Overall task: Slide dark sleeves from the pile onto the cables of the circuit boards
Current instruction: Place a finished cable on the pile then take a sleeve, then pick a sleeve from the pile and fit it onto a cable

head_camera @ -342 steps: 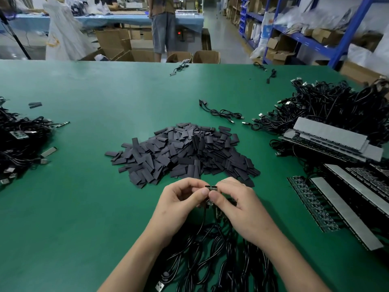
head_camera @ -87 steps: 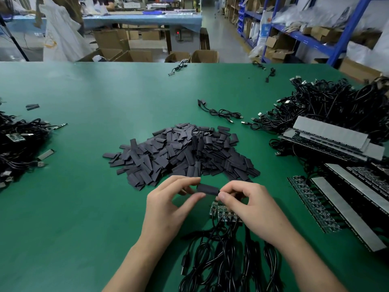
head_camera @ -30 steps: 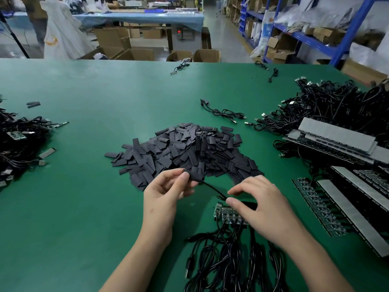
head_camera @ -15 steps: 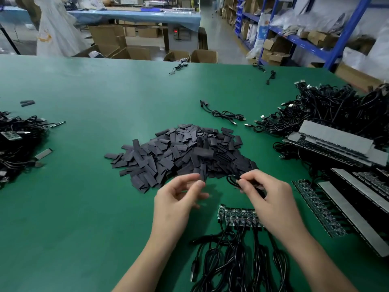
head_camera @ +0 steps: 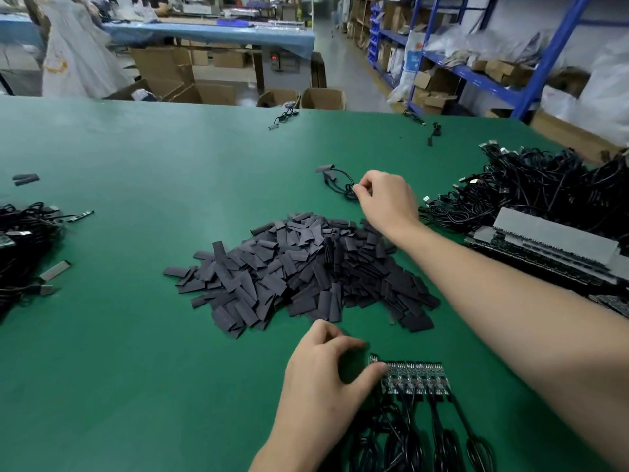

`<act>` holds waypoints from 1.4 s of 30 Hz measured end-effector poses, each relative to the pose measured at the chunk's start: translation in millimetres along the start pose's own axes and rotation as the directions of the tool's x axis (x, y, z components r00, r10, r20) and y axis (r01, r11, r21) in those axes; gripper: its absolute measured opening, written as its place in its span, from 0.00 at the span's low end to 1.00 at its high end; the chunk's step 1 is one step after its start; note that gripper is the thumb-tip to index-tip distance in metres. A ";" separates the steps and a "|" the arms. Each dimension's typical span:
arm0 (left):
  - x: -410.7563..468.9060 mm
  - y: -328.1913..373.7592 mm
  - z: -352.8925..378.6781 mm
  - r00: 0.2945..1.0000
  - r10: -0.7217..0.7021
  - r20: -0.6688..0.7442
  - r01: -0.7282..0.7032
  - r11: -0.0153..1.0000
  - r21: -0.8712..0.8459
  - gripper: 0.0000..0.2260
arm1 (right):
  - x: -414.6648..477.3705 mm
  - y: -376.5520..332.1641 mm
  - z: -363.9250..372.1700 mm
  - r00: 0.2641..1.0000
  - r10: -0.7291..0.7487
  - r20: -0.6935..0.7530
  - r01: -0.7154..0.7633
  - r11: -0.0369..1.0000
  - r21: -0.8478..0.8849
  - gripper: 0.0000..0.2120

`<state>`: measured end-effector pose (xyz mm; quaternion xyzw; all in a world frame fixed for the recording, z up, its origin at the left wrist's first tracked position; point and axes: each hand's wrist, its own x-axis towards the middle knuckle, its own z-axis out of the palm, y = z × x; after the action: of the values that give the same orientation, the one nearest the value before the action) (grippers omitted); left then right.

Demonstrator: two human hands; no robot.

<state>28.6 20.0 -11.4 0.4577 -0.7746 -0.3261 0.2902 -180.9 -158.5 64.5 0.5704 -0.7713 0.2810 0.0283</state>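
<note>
Head view: your right hand (head_camera: 386, 199) pinches a cable (head_camera: 348, 191) beyond the sleeve pile (head_camera: 299, 267); left hand (head_camera: 320, 376) loose, thumb touching the boards (head_camera: 415, 378)

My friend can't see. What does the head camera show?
The right hand pinches a black cable beyond the pile of dark sleeves, while the left hand touches a strip of circuit boards on the green table.

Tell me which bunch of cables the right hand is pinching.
The small bunch lying alone beyond the sleeve pile, pinched by the right hand; the left heap and right heap lie untouched.
</note>
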 end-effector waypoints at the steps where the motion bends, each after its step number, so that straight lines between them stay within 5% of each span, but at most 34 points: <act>1: 0.1 -0.3 0.1 1.000 0.005 0.008 -0.005 1.000 0.007 0.20 | 12.9 -2.0 6.8 1.000 0.010 0.011 -0.009 0.999 -0.030 0.11; 13: 2.4 -3.5 2.1 0.997 0.037 0.062 -0.037 0.999 0.004 0.21 | 56.7 -0.7 52.5 0.992 0.086 0.095 -0.059 0.964 -0.258 0.14; 21: 1.9 3.1 -8.6 0.995 0.036 0.094 -0.041 0.998 0.051 0.06 | -46.4 -3.9 -9.0 0.999 -0.024 0.030 0.016 0.965 0.262 0.07; 25: 2.7 5.9 -12.6 0.997 0.037 0.062 -0.040 0.998 0.042 0.08 | -130.5 7.5 -39.3 0.986 -0.061 0.155 -0.004 0.923 0.384 0.06; 30: 0.5 6.3 -15.3 0.994 0.075 0.084 -0.080 0.995 0.054 0.11 | -201.2 24.7 -42.8 0.934 -0.082 0.348 -0.060 0.923 0.381 0.09; 42: 2.0 -1.3 -17.2 0.950 0.164 0.265 -0.212 0.964 0.163 0.16 | -220.5 44.7 -42.4 0.927 -0.063 0.370 -0.061 0.948 0.313 0.07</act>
<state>41.3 13.6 -1.4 0.3626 -0.8725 -0.2765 0.1754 -156.0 60.3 1.9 0.6109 -0.7066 0.2874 -0.2119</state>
